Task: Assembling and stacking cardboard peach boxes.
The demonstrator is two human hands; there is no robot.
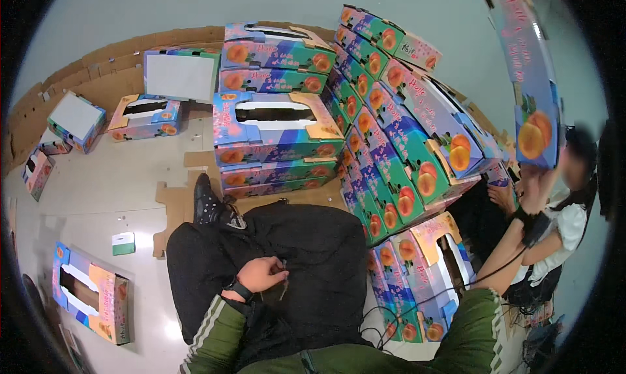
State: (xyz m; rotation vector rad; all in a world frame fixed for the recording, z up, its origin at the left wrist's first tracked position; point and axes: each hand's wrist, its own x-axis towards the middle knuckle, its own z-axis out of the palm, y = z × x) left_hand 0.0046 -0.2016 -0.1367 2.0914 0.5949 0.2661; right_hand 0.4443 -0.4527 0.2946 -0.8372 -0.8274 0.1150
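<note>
My right hand (pixel 538 186) is raised at the far right, gripping the lower end of a long fruit carton (pixel 525 80) printed with peaches. The carton stands nearly upright above it. In my lap, my left hand (pixel 261 274) is closed, its fingertips pinched beside a thin pale cord (pixel 284 288) on my black trousers (pixel 319 256). Whether the fingers hold the cord is too small to tell. A dark band is on each wrist, and a black cable runs to the right one.
Ahead, fruit cartons are stacked (pixel 280 136), with a taller slanting stack (pixel 398 159) to the right. More cartons (pixel 91 292) stand at left, near a small green-and-white box (pixel 123 243). Flattened cardboard (pixel 179 208) lies by my foot. Another person (pixel 567 224) sits at the right.
</note>
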